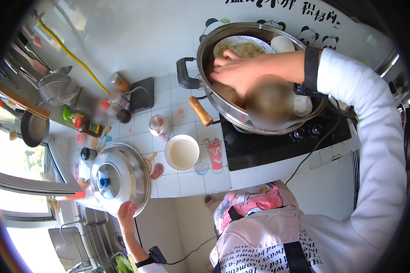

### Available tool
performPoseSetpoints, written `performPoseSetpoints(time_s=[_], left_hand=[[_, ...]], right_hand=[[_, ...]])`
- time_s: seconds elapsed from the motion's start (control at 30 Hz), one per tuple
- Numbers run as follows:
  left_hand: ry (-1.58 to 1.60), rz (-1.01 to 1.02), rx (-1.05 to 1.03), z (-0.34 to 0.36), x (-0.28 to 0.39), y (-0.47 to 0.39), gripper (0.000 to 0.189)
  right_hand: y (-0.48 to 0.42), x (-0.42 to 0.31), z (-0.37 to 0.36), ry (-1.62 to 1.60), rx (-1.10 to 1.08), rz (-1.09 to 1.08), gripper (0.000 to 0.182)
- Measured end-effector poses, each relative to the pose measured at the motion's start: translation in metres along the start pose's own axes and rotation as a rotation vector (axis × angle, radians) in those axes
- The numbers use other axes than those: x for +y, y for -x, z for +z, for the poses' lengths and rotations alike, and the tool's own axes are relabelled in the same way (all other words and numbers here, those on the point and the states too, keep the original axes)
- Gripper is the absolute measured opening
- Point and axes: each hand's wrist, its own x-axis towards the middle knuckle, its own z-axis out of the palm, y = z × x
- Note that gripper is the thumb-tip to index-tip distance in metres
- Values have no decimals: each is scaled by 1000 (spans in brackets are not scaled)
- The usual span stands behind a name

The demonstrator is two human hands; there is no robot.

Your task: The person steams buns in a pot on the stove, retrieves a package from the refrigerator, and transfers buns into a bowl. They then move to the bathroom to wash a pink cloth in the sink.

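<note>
A large steel steamer pot (205, 54) stands on the black gas stove (256, 150). My right hand (234, 70) reaches into it, fingers bent over the near side of a patterned plate (271, 49) of shredded food; its fingertips and whatever they touch are partly hidden. A white round item (282, 44) and more food sit in the pot, partly behind my arm and a blurred patch. My left hand (126, 209) is at the rim of a domed steel lid (133, 177) with a blue knob, which rests on the tiled counter; whether its fingers grip the rim is unclear.
A white bowl of pale liquid (182, 152) and a glass jar (159, 125) stand between lid and stove. The pot's wooden-handled part (200, 111) juts over the counter. Jars (88, 126) line the wall. A sink (106, 235) lies lower left, and a black cable (314, 150) crosses the stove edge.
</note>
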Motion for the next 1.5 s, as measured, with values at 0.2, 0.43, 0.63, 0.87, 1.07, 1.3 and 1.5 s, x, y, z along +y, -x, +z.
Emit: performPoseSetpoints(time_s=[0.2, 0.43, 0.63, 0.87, 1.07, 1.3, 1.5], left_hand=[[-1, 41, -49, 7, 4, -12, 26], [-19, 38, -84, 12, 5, -20, 25], [-17, 46, -93, 18, 9, -28, 24], [-2, 89, -105, 15, 3, -36, 20], [49, 68, -136, 17, 7, -37, 24], [34, 47, -127, 14, 2, -26, 22], [14, 39, -125, 6, 2, -25, 21]], right_hand=[[-5, 7, 22, -51, 158, -49, 71], [-7, 18, 28, -72, 226, -25, 73], [26, 9, -17, -151, -55, 227, 77], [85, 5, 4, -308, -327, 425, 73], [84, 38, 53, -613, -220, 453, 50], [95, 23, 21, -1037, -262, 670, 58], [89, -6, 6, -1013, -117, 758, 59]])
